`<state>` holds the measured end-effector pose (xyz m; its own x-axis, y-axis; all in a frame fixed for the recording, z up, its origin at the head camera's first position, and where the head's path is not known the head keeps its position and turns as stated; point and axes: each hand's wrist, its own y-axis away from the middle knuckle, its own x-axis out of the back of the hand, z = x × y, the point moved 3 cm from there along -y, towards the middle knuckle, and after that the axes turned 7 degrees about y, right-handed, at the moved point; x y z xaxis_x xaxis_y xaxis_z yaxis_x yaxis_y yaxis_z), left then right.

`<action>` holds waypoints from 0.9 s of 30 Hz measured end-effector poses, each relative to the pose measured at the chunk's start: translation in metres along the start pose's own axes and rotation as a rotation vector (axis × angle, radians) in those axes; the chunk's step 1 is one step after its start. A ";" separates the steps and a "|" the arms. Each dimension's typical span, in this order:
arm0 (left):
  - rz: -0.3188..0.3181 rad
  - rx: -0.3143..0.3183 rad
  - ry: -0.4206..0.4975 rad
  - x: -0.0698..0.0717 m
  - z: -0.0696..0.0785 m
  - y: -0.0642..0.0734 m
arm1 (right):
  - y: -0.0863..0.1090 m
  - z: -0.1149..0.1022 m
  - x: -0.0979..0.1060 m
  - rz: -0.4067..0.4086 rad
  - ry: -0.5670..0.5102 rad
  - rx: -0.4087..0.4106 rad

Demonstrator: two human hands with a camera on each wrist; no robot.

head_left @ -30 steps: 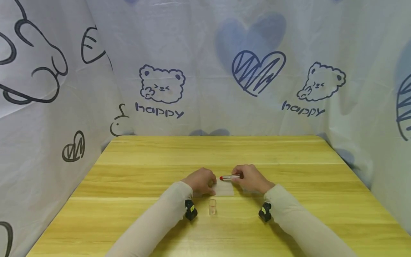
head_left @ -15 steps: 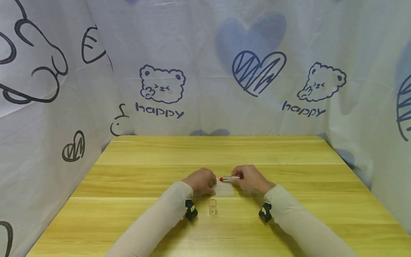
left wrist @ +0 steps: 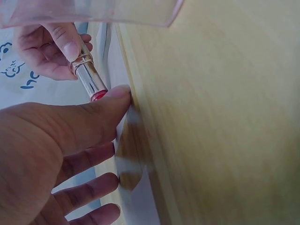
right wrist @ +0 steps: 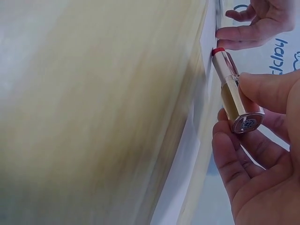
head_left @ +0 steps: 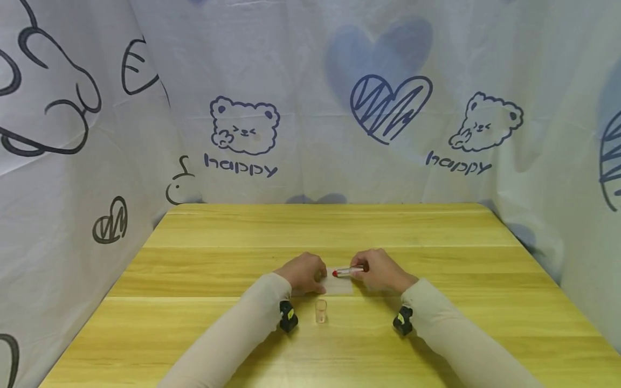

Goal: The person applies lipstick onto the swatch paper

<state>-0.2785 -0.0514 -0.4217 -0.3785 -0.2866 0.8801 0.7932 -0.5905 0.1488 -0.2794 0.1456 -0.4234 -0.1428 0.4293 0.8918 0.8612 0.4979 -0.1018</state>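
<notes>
Silver with a red tip, the lipstick [head_left: 345, 271] pointed left, just below and right of the head view's centre; we pinched it between the thumb and fingers of our right hand [head_left: 382, 271]. Our left hand [head_left: 304, 274], fingers spread and slightly bent, touched the paper [head_left: 339, 286] with its tips.

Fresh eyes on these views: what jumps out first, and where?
Likely the red-tipped lipstick, held in the right hand with its tip over the white paper, pointing toward the left hand. Next, probably the scribbled blue heart on the pale backdrop beyond the table. Then the small clear cap on the wood, nearer the person than the paper.
</notes>
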 end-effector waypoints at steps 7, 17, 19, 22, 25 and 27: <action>-0.005 0.024 0.014 -0.003 -0.001 0.003 | 0.003 0.000 -0.004 -0.018 -0.017 0.020; 0.005 0.027 -0.001 -0.004 -0.002 -0.001 | 0.005 -0.002 0.000 -0.044 -0.033 0.023; 0.004 0.028 -0.001 -0.003 -0.002 -0.001 | 0.005 -0.002 0.001 -0.056 -0.039 0.031; 0.006 0.026 0.000 -0.002 -0.002 -0.001 | 0.004 -0.003 0.003 -0.065 -0.036 0.047; 0.007 0.026 0.005 -0.001 -0.001 -0.001 | 0.004 -0.004 0.004 -0.069 -0.031 0.073; 0.005 0.027 0.005 0.000 -0.001 0.000 | 0.004 -0.005 0.004 -0.076 -0.031 0.089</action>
<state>-0.2791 -0.0519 -0.4227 -0.3765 -0.2933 0.8788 0.8077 -0.5685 0.1563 -0.2743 0.1457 -0.4182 -0.2226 0.4103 0.8844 0.8009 0.5941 -0.0740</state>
